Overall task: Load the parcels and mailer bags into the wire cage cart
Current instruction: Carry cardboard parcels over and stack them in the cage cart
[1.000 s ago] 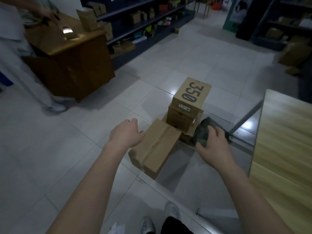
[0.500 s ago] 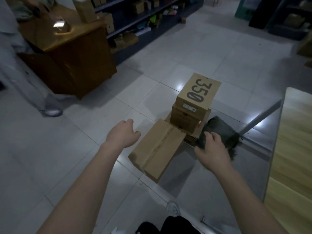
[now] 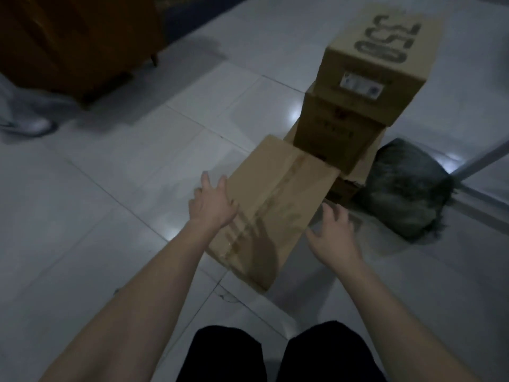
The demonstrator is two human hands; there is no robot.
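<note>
A taped brown parcel (image 3: 278,199) lies on the white tiled floor in front of me. My left hand (image 3: 212,205), fingers spread, is at its left edge. My right hand (image 3: 332,234) hovers open beside its right side, holding nothing. Behind the parcel stands a stack of cardboard boxes: the top box (image 3: 377,62) is printed "350", and a second box (image 3: 334,133) sits under it. A dark grey mailer bag (image 3: 407,188) lies on the floor to the right of the stack. No wire cage cart is in view.
A brown wooden cabinet (image 3: 80,42) stands at the back left. Another person's light trouser leg and shoe (image 3: 26,119) are at the left edge. A grey metal leg (image 3: 484,158) slants at the far right. My dark trouser knees (image 3: 275,354) show at the bottom.
I have crouched lower and closer to the parcels. Both hands dropped toward the taped parcel, the left reaching its left edge and the right moving off the mailer bag to the parcel's right side.
</note>
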